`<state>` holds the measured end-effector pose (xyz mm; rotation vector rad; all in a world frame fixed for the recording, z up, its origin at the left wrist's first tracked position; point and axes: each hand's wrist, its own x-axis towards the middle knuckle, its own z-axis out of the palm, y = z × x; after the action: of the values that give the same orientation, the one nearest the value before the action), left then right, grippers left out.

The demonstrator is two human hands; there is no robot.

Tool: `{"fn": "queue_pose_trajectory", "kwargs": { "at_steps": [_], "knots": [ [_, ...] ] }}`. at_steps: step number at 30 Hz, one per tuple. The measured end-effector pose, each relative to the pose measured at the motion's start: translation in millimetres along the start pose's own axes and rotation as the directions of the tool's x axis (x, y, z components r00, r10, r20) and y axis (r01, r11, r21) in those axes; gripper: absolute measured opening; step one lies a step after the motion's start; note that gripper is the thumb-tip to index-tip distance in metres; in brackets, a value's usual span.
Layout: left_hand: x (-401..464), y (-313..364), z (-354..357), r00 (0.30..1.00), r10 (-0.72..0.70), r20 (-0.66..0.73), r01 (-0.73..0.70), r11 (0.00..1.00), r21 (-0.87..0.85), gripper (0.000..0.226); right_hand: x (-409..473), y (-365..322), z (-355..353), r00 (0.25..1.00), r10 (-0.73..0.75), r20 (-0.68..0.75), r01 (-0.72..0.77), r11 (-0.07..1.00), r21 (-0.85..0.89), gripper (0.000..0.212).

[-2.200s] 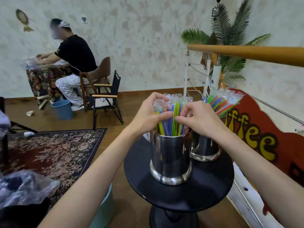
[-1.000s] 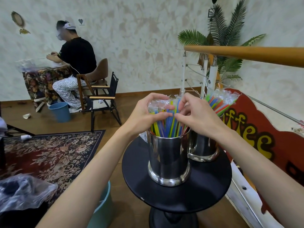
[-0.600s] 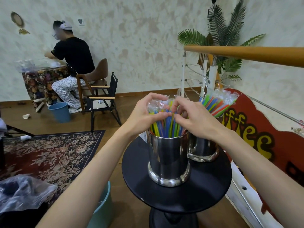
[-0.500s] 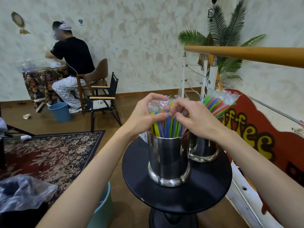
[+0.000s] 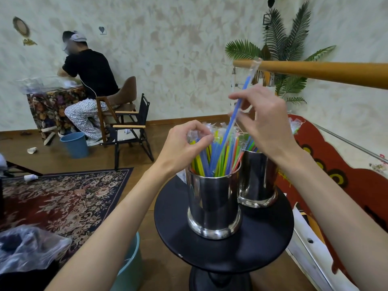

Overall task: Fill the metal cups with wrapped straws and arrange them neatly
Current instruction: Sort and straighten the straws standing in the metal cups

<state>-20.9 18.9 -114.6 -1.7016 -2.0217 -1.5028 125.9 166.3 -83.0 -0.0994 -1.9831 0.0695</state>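
We see two metal cups standing on one round black table point(image 5: 262, 244). The near cup point(image 5: 214, 202) sits toward the middle of the table top and is packed with wrapped straws point(image 5: 218, 156) in yellow, blue, green, orange and red; there are too many, too tightly bunched, for us to count. The far cup point(image 5: 257, 181) stands just behind and to the right of the near one, close beside it, and is largely hidden by our right forearm; only a few straw tips show above its rim.

Our two hands are both over the near cup. The left hand point(image 5: 184, 143) has its fingers curled around the wrapped tops at the left side of the bundle, pinching them together. The right hand point(image 5: 264, 122) pinches one blue straw point(image 5: 237, 110) between thumb and fingertips. That single straw stands higher than the rest, tilted up and to the right, with its lower end down among the others in the near cup and its clear wrapper tip reaching up across the wooden handrail point(image 5: 325, 72).

Further off we count one other person point(image 5: 90, 68) seated on a brown chair point(image 5: 123, 97) at a floral-covered table, one blue bucket point(image 5: 75, 143) on the floor beside them, one black folding chair point(image 5: 132, 131), one patterned rug point(image 5: 63, 196), and one palm plant point(image 5: 281, 49) in the corner.
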Motion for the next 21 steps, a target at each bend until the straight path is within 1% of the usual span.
{"fn": "queue_pose_trajectory", "kwargs": {
  "at_steps": [2,3,5,7,9,11,14,15,17,19,21],
  "knots": [
    [1,0,-2,1.0,-0.006,0.012,0.006,1.0,0.027,0.005,3,2,-1,0.998,0.034,-0.055,-0.033,0.999,0.009,0.029],
    [1,0,-3,1.0,-0.012,0.02,0.011,0.999,0.037,0.005,4,2,-2,0.997,0.058,-0.048,-0.057,0.998,0.024,0.028],
    [2,-1,-4,0.999,-0.024,0.026,0.022,0.999,0.045,0.006,4,0,-2,0.995,0.097,0.016,-0.097,0.994,0.05,0.024],
    [2,-2,-5,0.999,-0.025,0.028,0.023,0.998,0.054,0.01,1,-5,-1,0.985,0.14,0.1,-0.152,0.981,0.124,0.02],
    [2,-2,-4,0.999,-0.012,0.035,0.01,0.998,0.058,0.014,0,-10,2,0.964,0.198,0.176,-0.234,0.948,0.214,0.034],
    [2,-2,-5,0.999,-0.005,0.041,0.004,0.999,0.036,0.021,-2,-15,5,0.935,0.236,0.265,-0.305,0.917,0.258,0.042],
    [2,-2,-7,0.999,-0.002,0.044,0.002,1.0,-0.01,0.036,-8,-23,13,0.86,0.288,0.421,-0.416,0.874,0.251,0.041],
    [2,-2,-8,0.999,-0.018,0.05,0.02,0.999,-0.043,0.04,-11,-25,16,0.828,0.298,0.475,-0.44,0.87,0.223,0.04],
    [2,-1,-10,0.995,-0.08,0.064,0.09,0.981,-0.169,0.048,-18,-26,22,0.764,0.305,0.569,-0.446,0.886,0.124,0.037],
    [3,-1,-12,0.992,-0.112,0.066,0.126,0.955,-0.27,0.048,-23,-25,28,0.693,0.309,0.651,-0.436,0.899,0.037,0.029],
    [3,1,-11,0.994,-0.107,0.034,0.112,0.939,-0.326,0.039,-26,-26,33,0.648,0.3,0.7,-0.404,0.915,-0.018,0.025]
  ]
}}
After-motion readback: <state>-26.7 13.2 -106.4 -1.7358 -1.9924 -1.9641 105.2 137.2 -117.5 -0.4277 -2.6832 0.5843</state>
